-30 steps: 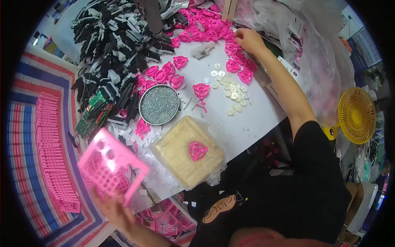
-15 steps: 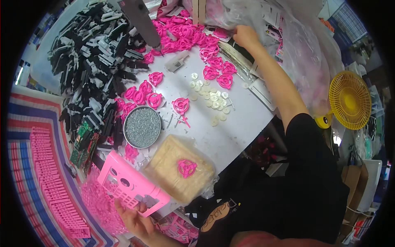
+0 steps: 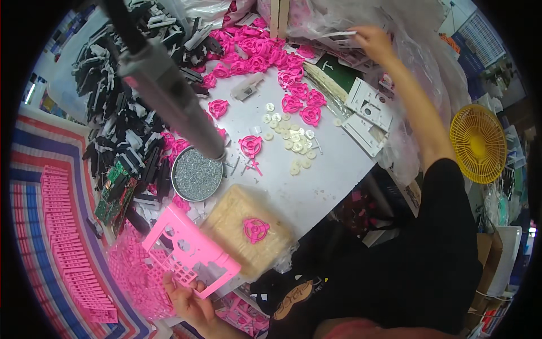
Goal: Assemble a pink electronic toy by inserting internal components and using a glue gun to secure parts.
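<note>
Extending beyond left fingers (image 3: 170, 286): pink panel (image 3: 206, 249), near edge gripped.

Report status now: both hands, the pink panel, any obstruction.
Left hand on pink panel, holding its near side. Right hand at far side, pinching thin white piece. Grey tool slants across view, partly hiding black-and-white heap.

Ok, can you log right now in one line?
left hand: holds pink plastic cut-out panel | right hand: holds thin white piece | round metal tin: holds small grey pieces
</note>
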{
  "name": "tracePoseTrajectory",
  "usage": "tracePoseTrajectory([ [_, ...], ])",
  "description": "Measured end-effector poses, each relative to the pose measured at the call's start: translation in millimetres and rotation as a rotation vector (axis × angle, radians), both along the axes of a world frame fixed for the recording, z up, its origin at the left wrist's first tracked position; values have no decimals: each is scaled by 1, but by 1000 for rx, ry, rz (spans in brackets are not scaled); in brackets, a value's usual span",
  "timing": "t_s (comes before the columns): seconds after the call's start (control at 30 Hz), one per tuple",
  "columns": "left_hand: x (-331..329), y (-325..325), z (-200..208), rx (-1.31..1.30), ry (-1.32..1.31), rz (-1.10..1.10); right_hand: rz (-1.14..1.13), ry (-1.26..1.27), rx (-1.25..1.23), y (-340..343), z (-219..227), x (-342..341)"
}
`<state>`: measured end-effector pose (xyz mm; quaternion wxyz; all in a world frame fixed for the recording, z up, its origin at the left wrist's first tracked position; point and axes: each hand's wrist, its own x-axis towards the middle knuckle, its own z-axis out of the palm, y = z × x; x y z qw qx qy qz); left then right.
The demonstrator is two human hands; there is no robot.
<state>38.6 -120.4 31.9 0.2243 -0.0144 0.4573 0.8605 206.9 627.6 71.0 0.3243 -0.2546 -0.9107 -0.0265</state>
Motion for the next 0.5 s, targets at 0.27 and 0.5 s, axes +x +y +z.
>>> tracePoseTrajectory([
  [0.27, 15, 39, 5, -40, 22, 58, 207, 748, -1076, -149, 49, -18],
  [0.5, 37, 89, 4, -82, 195, 18, 732, 509, -531, -375, 27, -59],
])
